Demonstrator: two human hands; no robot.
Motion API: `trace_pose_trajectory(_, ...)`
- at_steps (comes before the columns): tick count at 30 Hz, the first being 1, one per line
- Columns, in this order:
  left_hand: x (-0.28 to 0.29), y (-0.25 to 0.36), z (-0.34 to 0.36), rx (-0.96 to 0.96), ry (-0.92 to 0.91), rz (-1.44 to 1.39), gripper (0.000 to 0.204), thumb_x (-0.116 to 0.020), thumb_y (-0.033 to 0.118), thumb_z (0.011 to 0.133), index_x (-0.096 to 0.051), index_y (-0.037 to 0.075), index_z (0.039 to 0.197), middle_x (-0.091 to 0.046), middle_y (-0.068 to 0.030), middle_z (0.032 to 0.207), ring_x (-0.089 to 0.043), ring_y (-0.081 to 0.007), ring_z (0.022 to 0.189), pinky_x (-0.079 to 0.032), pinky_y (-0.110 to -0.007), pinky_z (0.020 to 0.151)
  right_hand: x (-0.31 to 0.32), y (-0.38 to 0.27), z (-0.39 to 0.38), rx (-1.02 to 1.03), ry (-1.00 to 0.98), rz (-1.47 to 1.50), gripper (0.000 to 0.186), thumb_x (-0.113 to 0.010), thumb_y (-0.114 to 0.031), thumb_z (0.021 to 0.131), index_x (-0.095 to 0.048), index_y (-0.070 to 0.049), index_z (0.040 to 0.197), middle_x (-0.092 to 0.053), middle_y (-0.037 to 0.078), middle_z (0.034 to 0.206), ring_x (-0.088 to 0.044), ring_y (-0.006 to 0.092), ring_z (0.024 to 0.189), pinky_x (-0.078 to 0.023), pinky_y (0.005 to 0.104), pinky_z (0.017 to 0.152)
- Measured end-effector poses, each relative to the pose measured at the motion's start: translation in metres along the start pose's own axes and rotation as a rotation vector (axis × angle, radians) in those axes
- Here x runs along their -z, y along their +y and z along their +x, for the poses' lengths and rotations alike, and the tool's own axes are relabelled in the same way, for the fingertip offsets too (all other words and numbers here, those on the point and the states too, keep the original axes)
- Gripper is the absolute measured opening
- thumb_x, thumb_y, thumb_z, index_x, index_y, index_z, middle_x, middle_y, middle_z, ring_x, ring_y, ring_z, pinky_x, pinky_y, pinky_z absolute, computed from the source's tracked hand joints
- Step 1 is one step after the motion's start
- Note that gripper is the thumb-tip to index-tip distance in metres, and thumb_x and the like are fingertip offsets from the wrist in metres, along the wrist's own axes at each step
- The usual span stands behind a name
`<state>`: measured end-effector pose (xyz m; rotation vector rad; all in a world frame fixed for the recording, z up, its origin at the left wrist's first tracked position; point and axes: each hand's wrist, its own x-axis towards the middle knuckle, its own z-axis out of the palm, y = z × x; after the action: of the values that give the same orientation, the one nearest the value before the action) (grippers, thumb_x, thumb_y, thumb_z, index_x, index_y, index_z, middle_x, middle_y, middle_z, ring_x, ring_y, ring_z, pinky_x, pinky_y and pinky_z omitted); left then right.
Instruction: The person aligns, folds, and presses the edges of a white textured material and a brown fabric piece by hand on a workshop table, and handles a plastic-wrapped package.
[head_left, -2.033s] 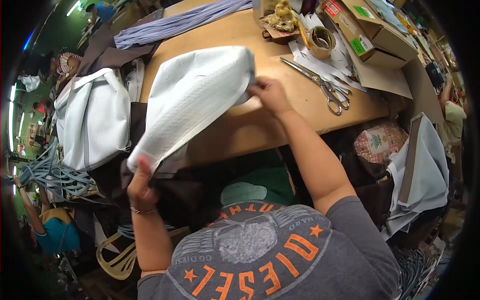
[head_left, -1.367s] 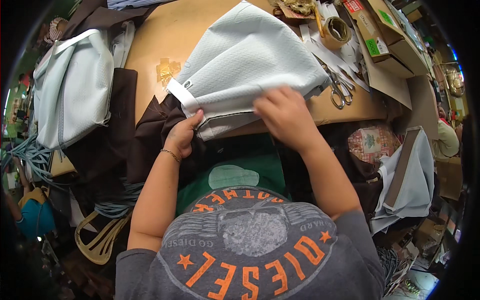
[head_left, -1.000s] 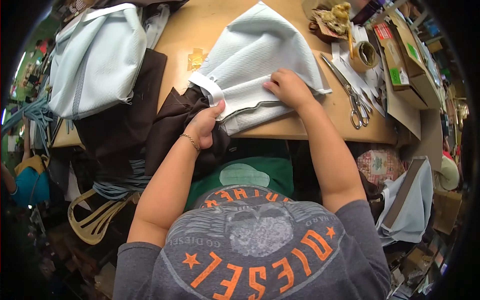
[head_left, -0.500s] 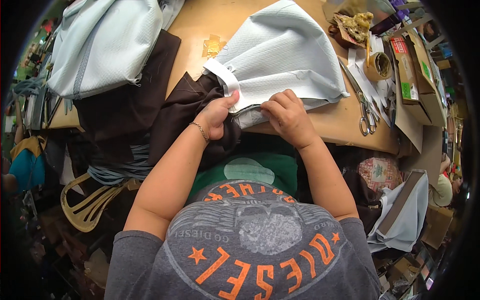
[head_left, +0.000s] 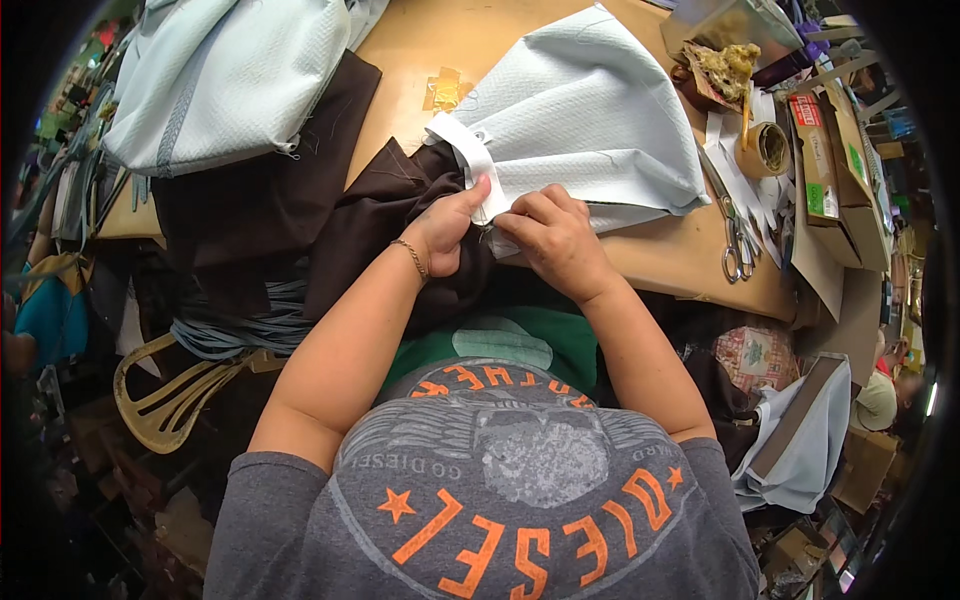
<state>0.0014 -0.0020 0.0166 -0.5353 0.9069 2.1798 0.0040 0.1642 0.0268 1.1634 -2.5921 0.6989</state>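
A pale, textured fabric piece (head_left: 600, 110) lies gathered on the table in front of me, with dark brown cloth (head_left: 385, 200) joined or tucked at its left side. Across its left corner runs a white strap (head_left: 465, 150), next to a small metal eyelet. My left hand (head_left: 447, 232) is closed on the strap's lower end and the fabric edge, thumb on top. Just right of it, my right hand (head_left: 555, 235) pinches the same near edge, fingers pressed together. What lies under the fingertips is hidden.
Scissors (head_left: 735, 225) lie to the right beside white strips. Behind them stand a tub (head_left: 762, 150) with a brush and a cardboard box (head_left: 838, 180). More pale fabric (head_left: 235, 90) is piled at left over brown cloth. A beige chair back (head_left: 160, 390) sits below the table edge.
My right hand has slid left along the fabric edge, close to my left hand. The left hand keeps its hold. The whole view has shifted slightly.
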Motion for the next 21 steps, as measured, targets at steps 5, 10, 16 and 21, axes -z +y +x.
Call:
trace_pose_trajectory(5, 0.01, -0.001, 0.004, -0.003, -0.103, -0.04, 0.041, -0.035, 0.038, 0.092, -0.047, 0.004, 0.112, -0.055, -0.0105, 0.106, -0.057, -0.0219, 0.094, -0.047, -0.037, 0.084, -0.004, -0.003, -0.003, 0.0, -0.006, -0.031, 0.036, -0.062, -0.007, 0.059, -0.063, -0.022, 0.091, -0.049, -0.003, 0.085, -0.047, 0.0185, 0.083, -0.038, 0.0333, 0.07)
trace_pose_trajectory(10, 0.017, -0.001, 0.008, 0.022, -0.2, -0.083, 0.044, -0.036, 0.042, 0.091, -0.047, 0.005, 0.113, -0.056, -0.0105, 0.106, -0.055, -0.0228, 0.098, -0.045, -0.038, 0.086, -0.01, -0.001, -0.009, -0.02, -0.025, -0.045, 0.04, -0.061, -0.007, 0.061, -0.063, -0.026, 0.096, -0.047, 0.0, 0.089, -0.046, 0.0198, 0.085, -0.039, 0.0339, 0.071)
trace_pose_trajectory(16, 0.017, -0.001, 0.005, -0.004, -0.256, -0.142, 0.048, -0.041, 0.046, 0.088, -0.05, 0.005, 0.112, -0.057, -0.0108, 0.106, -0.055, -0.0234, 0.101, -0.043, -0.039, 0.088, -0.008, -0.004, -0.005, -0.043, -0.086, -0.072, 0.047, -0.06, -0.005, 0.063, -0.06, -0.028, 0.105, -0.046, 0.001, 0.091, -0.046, 0.0206, 0.087, -0.039, 0.0341, 0.071)
trace_pose_trajectory(21, 0.002, -0.01, -0.009, -0.194, 0.059, 0.356, 0.036, -0.049, 0.033, 0.087, -0.052, 0.003, 0.108, -0.058, -0.0083, 0.101, -0.057, -0.0188, 0.093, -0.045, -0.037, 0.085, -0.016, 0.001, -0.013, -0.013, 0.043, -0.034, 0.035, -0.057, -0.011, 0.068, -0.06, -0.022, 0.101, -0.051, -0.001, 0.09, -0.049, 0.0187, 0.084, -0.04, 0.032, 0.071)
